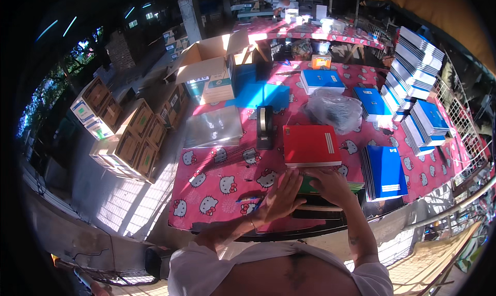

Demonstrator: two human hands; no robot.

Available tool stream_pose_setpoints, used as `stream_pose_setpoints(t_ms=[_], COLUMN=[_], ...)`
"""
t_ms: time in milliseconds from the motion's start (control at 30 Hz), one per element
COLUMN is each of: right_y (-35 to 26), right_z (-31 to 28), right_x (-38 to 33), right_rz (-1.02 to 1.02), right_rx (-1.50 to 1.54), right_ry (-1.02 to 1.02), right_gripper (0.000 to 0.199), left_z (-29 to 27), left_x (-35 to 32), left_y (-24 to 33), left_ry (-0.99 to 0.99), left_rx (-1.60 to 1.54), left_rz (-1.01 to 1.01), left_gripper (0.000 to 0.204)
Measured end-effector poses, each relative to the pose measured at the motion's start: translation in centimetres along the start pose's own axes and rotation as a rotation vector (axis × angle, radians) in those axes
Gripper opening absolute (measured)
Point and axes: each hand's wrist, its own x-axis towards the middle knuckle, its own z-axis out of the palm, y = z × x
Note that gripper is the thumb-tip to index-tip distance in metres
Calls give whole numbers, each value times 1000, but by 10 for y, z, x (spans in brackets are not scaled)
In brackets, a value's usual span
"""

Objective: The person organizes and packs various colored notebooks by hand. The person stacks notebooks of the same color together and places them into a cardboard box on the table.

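Observation:
A stack of red notebooks lies on the pink patterned tablecloth right in front of me. Green notebooks show at the table's near edge, just below the red ones. My left hand lies flat with fingers stretched out, touching the left end of the green notebooks. Over their top, against the near edge of the red stack, my right hand rests with its fingers extended leftward; some fingertips are hard to make out. To the left of the red notebooks stands a black tape dispenser.
Blue notebooks lie at the right, with tall stacks behind. A crumpled plastic bag, clear plastic sheets and an open cardboard box occupy the table. Closed cartons stand on the left floor. People sit far back.

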Motion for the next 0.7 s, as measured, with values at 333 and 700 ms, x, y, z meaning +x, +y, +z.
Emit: stream_pose_setpoints(t_ms=[333, 700], right_y=[33, 29], right_z=[-11, -9], right_x=[-23, -23], right_rz=[-38, 25], right_rx=[-33, -70], right_ry=[106, 51], right_gripper=[25, 26], left_z=[-68, -32], left_x=[74, 68], left_y=[-30, -6], left_ry=[-433, 29], left_rx=[-241, -64], left_rz=[99, -69], left_gripper=[47, 82])
